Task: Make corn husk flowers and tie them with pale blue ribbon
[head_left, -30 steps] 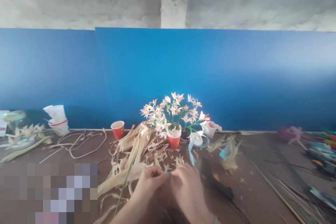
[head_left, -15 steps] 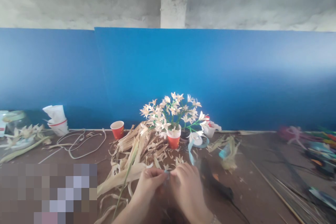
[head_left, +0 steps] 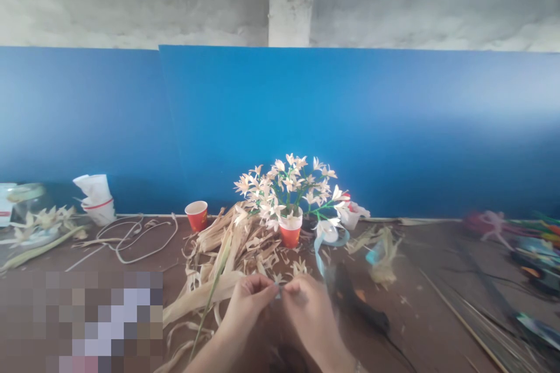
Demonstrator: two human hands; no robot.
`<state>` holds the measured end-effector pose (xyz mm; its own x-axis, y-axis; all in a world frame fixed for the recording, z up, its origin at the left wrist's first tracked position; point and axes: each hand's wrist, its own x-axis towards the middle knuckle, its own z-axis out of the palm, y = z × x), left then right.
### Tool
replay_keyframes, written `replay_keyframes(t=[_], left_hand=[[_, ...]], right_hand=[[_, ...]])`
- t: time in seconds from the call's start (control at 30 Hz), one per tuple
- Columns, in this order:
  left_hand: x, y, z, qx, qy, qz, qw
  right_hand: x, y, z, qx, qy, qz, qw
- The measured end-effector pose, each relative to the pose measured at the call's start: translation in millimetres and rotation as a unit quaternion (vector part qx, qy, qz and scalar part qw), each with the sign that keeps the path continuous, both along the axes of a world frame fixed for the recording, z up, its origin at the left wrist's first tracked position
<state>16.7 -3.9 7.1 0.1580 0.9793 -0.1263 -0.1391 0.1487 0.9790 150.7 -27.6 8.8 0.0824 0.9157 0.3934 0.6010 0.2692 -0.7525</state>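
Observation:
My left hand [head_left: 249, 303] is closed, thumb and forefinger pinching the base of a small pale husk flower [head_left: 279, 278]. My right hand [head_left: 308, 306] is closed too, its fingertips almost meeting the left ones. A bit of light-blue tape shows between the fingertips; the strip of light-blue tape [head_left: 321, 259] runs down from a roll behind and passes out of sight at the right hand. Another pale flower [head_left: 300, 268] lies just beyond the fingers. Farther back, a red paper cup [head_left: 290, 238] holds a bunch of white flowers [head_left: 291, 183] on green stems.
Dry corn husks [head_left: 231, 245] spread left of the cup. A second red cup [head_left: 196, 218] and a white cable [head_left: 140, 245] lie farther left. A black tool with a cord [head_left: 363, 306] rests right of my hands. Thin sticks [head_left: 464, 320] lie at right.
My right hand has turned slightly and its fingers have shifted at the flower's base. The left hand keeps its pinch almost in place. The objects around stay put.

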Motion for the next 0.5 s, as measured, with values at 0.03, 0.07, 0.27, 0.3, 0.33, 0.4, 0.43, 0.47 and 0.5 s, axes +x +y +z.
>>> replay_keyframes(t=[0.03,0.07,0.27,0.3,0.33,0.4,0.43,0.47,0.5], left_hand=[[-1,2,-1.2,-0.001,0.003,-0.005,1.0],[-3,4,-2.6,-0.003,0.007,-0.01,1.0],[-10,12,-8.6,-0.023,0.01,-0.046,0.999],[-10,12,-8.7,-0.029,0.002,-0.051,0.998],[-10,12,-8.6,-0.034,-0.006,-0.055,0.998],[-10,12,-8.0,-0.036,-0.015,-0.06,0.997],[-10,11,-7.5,-0.033,-0.014,-0.062,0.997],[-9,11,-7.0,-0.028,-0.01,-0.063,0.998],[-8,10,-6.6,-0.021,-0.003,-0.063,0.998]], right_hand=[[0,1,0.9,-0.048,0.046,0.007,0.998],[0,2,1.7,-0.096,0.093,0.013,0.991],[-1,8,3.6,-0.262,0.314,0.042,0.912],[-2,8,4.2,-0.276,0.342,0.056,0.896],[-2,8,5.0,-0.29,0.367,0.074,0.881],[-1,8,6.9,-0.316,0.399,0.11,0.853],[0,7,7.9,-0.325,0.406,0.126,0.845],[0,7,8.7,-0.327,0.404,0.136,0.843],[1,7,9.2,-0.324,0.392,0.139,0.849]])
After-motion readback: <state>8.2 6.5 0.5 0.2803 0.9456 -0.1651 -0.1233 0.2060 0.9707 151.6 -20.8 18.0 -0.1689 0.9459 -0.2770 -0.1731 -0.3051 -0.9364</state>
